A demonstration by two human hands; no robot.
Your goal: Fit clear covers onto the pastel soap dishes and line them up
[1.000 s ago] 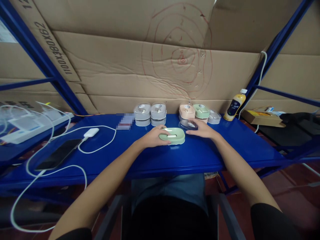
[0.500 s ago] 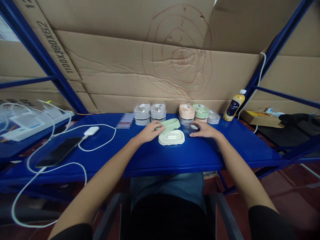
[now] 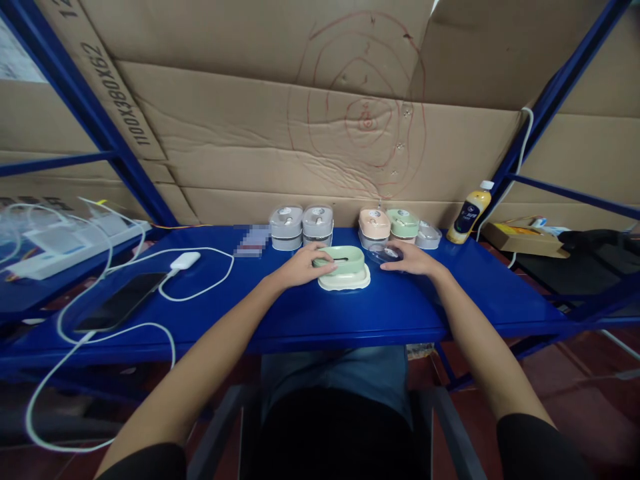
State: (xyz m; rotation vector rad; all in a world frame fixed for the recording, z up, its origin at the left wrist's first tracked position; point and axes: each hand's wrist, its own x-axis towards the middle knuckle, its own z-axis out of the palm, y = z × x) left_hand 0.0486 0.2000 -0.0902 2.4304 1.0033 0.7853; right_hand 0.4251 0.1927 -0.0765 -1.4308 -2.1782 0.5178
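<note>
On the blue shelf, the left hand gripped the green tray over its cream base while the right hand lay open on the clear lid.

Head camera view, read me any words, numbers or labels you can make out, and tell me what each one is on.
"1100X380X62", printed upside down on the cardboard sheet at upper left; any further characters run out of view.
Yellow bottle: dark label, too small to read.
Container lids: round stickers, too small to read.
Blurred patch on the blue shelf: unreadable.
</note>
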